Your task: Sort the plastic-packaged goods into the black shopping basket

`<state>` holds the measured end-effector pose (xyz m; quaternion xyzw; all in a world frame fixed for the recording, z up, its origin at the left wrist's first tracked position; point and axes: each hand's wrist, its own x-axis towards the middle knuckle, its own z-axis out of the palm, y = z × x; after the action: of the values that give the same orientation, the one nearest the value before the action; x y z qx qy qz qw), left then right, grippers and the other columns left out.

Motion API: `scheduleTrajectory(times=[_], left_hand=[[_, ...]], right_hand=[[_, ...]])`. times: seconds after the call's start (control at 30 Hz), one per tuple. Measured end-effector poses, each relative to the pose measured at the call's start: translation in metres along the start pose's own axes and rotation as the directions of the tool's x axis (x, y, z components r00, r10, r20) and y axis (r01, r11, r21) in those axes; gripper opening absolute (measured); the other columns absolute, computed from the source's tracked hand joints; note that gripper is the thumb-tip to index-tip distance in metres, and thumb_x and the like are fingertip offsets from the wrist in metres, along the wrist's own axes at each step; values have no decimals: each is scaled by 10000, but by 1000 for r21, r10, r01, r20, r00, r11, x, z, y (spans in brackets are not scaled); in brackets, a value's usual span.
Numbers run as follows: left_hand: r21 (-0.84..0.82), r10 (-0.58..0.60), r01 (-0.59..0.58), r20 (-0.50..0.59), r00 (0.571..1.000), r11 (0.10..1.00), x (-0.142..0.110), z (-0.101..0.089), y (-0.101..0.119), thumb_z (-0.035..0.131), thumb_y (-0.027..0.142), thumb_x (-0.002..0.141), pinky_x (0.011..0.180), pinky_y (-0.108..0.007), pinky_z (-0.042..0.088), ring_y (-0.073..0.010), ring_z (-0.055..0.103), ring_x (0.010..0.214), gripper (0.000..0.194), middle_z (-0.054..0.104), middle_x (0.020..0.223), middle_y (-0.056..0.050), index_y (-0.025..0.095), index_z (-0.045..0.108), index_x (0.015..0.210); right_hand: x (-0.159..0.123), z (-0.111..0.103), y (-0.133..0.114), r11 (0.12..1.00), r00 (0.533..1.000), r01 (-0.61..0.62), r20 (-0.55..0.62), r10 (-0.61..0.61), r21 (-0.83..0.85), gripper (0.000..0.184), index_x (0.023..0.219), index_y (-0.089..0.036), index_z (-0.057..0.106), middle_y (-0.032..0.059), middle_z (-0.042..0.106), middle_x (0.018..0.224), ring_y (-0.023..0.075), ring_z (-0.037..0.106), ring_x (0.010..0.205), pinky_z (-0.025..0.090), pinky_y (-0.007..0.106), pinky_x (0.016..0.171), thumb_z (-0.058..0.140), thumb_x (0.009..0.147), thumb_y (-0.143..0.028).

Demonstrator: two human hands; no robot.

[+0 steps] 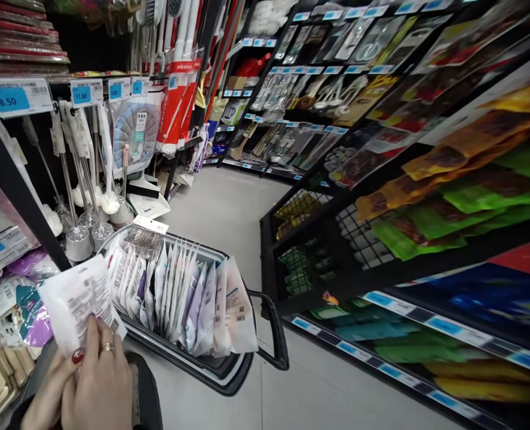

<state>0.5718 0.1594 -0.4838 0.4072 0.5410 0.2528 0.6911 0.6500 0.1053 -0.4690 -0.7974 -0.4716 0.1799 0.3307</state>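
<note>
A white plastic packet [74, 301] with printed text and a barcode is held up at the lower left. My right hand [97, 382], with a ring on one finger, presses its fingers on the packet's lower front. From below, my left hand [45, 391] grips the packet's bottom edge, its red-nailed thumb showing and its other fingers hidden. Just beyond the hands stands a dark shopping basket [229, 385], filled with a row of upright soft packets [175, 292] in white, lilac and pale pink. A bundle of metal-looking items [143, 240] with a white tag lies at its far end.
Toilet brushes [74, 179], a dustpan [150, 206] and price labels [18, 98] line the left shelf. A snack rack [426, 197] with bright bags runs along the right. Kitchen tools [327, 95] hang at the back. The basket handle [280, 340] juts over the grey floor [309, 388].
</note>
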Motion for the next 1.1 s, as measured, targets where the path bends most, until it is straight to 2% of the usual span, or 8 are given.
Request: scheduleTrajectory(times=[0.1, 0.23, 0.37, 0.53, 0.67, 0.83, 1.0, 1.1], left_hand=[[-224, -136, 144, 54, 989, 964, 5, -2, 23, 739, 323, 460, 950, -466, 437, -376, 473, 1160, 705, 692, 1013, -94, 159, 581, 1128], [-293, -204, 221, 87, 975, 930, 15, -13, 44, 707, 201, 513, 817, -470, 513, -378, 587, 1004, 675, 702, 972, -108, 147, 562, 1170], [-207, -81, 83, 20, 997, 975, 19, -14, 49, 732, 181, 516, 782, -438, 522, -336, 631, 917, 741, 705, 957, -85, 198, 515, 1224], [141, 168, -178, 82, 982, 974, 28, -14, 67, 719, 316, 574, 916, -460, 425, -333, 597, 993, 577, 680, 1037, -119, 143, 584, 1108], [644, 339, -414, 245, 908, 644, 47, -19, 98, 641, 280, 625, 967, -425, 360, -313, 551, 1067, 430, 650, 1120, -83, 177, 596, 1040], [834, 328, -494, 408, 852, 247, 77, 11, 131, 548, 172, 657, 883, -319, 408, -236, 568, 1023, 500, 630, 1118, -55, 181, 497, 1154], [914, 219, -361, 319, 922, 188, 133, 51, 143, 672, 180, 623, 734, -345, 477, -227, 610, 836, 615, 634, 1014, -119, 94, 437, 1186], [942, 145, -296, 274, 951, 161, 171, 72, 138, 618, 263, 759, 723, -374, 497, -193, 601, 826, 394, 615, 1001, -84, 131, 508, 1114]], right_hand=[[-1, -24, 2, 983, 976, 156, 135, -169, 99, 834, 1433, -217, 168, 152, 385, 1364, 447, 277, 1247, 255, 651, 965, 555, 742, -478], [10, -51, 6, 944, 934, 261, 196, -300, 200, 657, 1395, -323, 260, 72, 429, 1323, 373, 246, 1271, 223, 615, 995, 509, 801, -453], [18, -50, 11, 937, 949, 281, 83, -303, 209, 440, 1271, -382, 454, 31, 450, 1265, 320, 154, 1310, 171, 599, 1024, 460, 843, -280], [46, -40, 35, 908, 925, 347, 72, -373, 236, 448, 1198, -283, 531, 20, 480, 1255, 179, 368, 1215, 333, 379, 1015, 386, 821, -89], [120, -22, 57, 918, 937, 341, 155, -313, -204, 414, 1115, -163, 573, 77, 571, 1141, 172, 468, 1105, 355, 324, 963, 307, 817, -52], [185, 12, 68, 830, 864, 472, 346, -367, -298, 285, 968, -128, 675, 118, 661, 941, 259, 487, 1075, 161, 478, 1051, 484, 761, -168], [182, 2, 89, 800, 877, 464, 322, -356, -381, 283, 837, -149, 716, 137, 598, 1085, 302, 374, 1172, 74, 521, 1048, 470, 785, -278], [172, -10, 101, 814, 912, 400, 266, -311, -421, 325, 818, -163, 719, 130, 561, 1127, 309, 367, 1169, 94, 524, 1037, 422, 816, -295]])
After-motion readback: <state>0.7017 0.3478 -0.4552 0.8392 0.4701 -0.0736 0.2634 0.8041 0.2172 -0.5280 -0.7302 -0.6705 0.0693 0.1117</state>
